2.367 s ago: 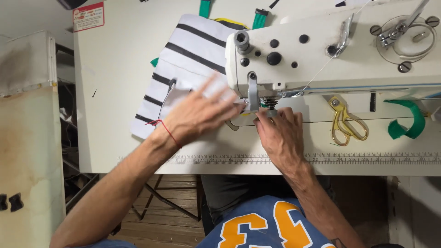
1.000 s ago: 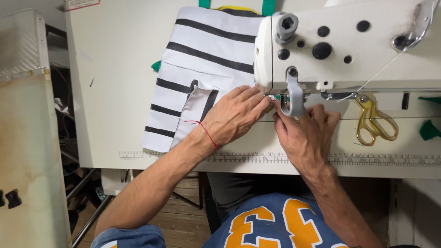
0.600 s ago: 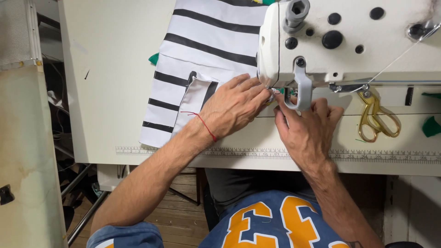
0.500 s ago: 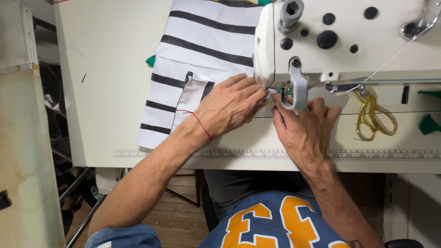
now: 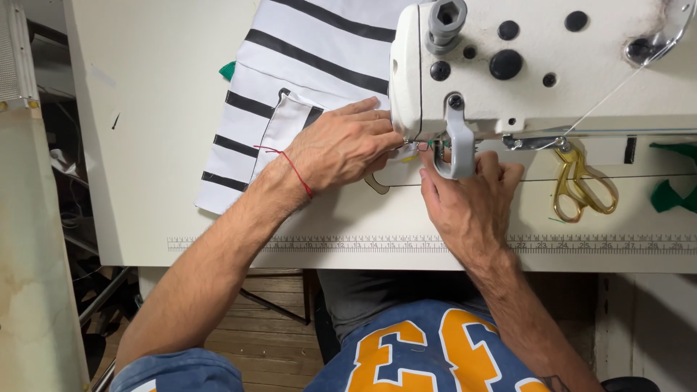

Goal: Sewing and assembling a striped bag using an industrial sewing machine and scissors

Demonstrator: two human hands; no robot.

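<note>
From the head view, the left hand [image 5: 341, 149] lies flat, fingers together and stretched out, pressing the striped fabric [image 5: 290, 87] onto the table [image 5: 145, 145] with its fingertips right at the needle area under the sewing machine [image 5: 537, 65]. The right hand [image 5: 468, 207] rests just below the machine's head, fingers curled up toward the presser foot; whether they pinch the cloth edge I cannot tell, since the grey guard hides the tips. Compared with a couple of seconds ago, both hands have drawn closer together at the needle and the black-and-white cloth has slid further under the machine's arm, so the seam appears to be feeding through. Gold scissors [image 5: 581, 185] lie to the right, well apart from the hands.
</note>
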